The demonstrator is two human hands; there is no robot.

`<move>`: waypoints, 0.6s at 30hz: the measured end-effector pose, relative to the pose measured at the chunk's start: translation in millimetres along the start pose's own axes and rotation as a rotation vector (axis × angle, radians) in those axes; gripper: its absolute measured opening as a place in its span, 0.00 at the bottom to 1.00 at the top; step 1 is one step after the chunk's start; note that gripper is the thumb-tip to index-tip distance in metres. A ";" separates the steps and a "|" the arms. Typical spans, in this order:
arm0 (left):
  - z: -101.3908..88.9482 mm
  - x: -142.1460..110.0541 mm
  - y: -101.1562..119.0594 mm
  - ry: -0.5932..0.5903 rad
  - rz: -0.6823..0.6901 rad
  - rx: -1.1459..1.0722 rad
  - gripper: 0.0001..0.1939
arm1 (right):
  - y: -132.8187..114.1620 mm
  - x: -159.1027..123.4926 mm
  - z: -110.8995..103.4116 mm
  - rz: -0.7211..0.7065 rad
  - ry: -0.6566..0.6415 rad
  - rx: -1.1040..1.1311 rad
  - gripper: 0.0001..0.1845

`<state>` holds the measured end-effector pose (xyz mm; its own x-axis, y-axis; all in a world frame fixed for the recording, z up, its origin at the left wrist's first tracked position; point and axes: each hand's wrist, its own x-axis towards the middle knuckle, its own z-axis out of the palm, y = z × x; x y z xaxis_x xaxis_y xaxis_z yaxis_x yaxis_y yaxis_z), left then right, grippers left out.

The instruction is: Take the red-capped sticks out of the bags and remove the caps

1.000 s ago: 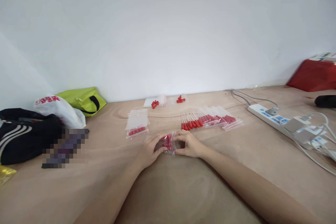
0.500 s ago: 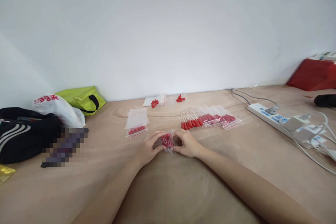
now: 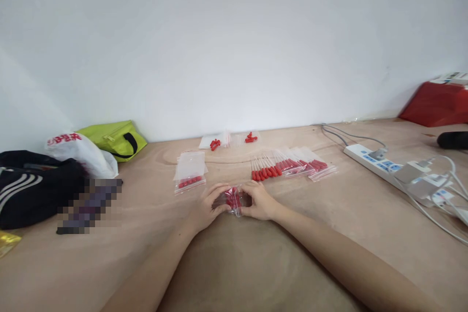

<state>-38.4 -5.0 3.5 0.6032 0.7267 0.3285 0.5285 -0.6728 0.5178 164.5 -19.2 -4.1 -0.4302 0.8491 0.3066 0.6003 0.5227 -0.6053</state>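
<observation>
Gripping the clear plastic zip bag of red pieces [image 3: 233, 199] from opposite sides, the left hand [image 3: 212, 206] and right hand [image 3: 260, 201] are partly closed, fingers curved. The bag sits at the near side of the red-tipped white sticks [image 3: 266, 168], above the brown worktop [image 3: 234, 263].

1 clear bag [image 3: 233, 200] of red pieces, held by 1 left hand [image 3: 209, 207] and 1 right hand [image 3: 263, 203]; beyond it, 2 small red heaps [image 3: 215, 144], plus about 7 loose red-tipped sticks [image 3: 264, 172] to its far right, exact count unclear. Further right of the clear bag: at least 3 filled packets [image 3: 287, 165], 1 power strip [image 3: 372, 160], 1 red bag [image 3: 433, 105], 1 black object [image 3: 453, 140]. Left of it: 1 packet with about 5 red beads [image 3: 190, 182], 1 lime-green bag [image 3: 113, 137], 1 white plastic bag [image 3: 89, 156], 1 black striped bag [image 3: 47, 195], 1 pixelated item [image 3: 89, 207], 1 yellow item [image 3: 8, 242].
</observation>
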 end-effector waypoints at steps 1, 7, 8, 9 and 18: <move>0.0 -0.2 -0.3 -0.001 -0.005 0.001 0.19 | -0.3 0.1 0.1 0.001 -0.006 -0.010 0.14; -0.8 -0.8 -3.5 0.007 -0.016 -0.008 0.19 | -2.0 -2.1 -2.2 -0.066 0.023 -0.027 0.13; -1.0 -0.8 -3.7 0.007 -0.020 -0.013 0.19 | -2.0 -2.5 -2.4 -0.076 0.027 0.000 0.14; -1.2 -0.8 -3.7 0.006 -0.026 -0.017 0.19 | -1.7 -2.9 -2.2 -0.083 0.025 0.035 0.14; -0.9 -1.5 -3.0 0.016 -0.061 0.004 0.17 | 14.5 -5.1 -5.6 0.123 0.005 0.754 0.13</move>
<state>-41.5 -3.9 2.2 0.5600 0.7687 0.3091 0.5668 -0.6275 0.5338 179.2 -15.5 -10.4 -0.3862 0.8990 0.2065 0.0203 0.2321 -0.9725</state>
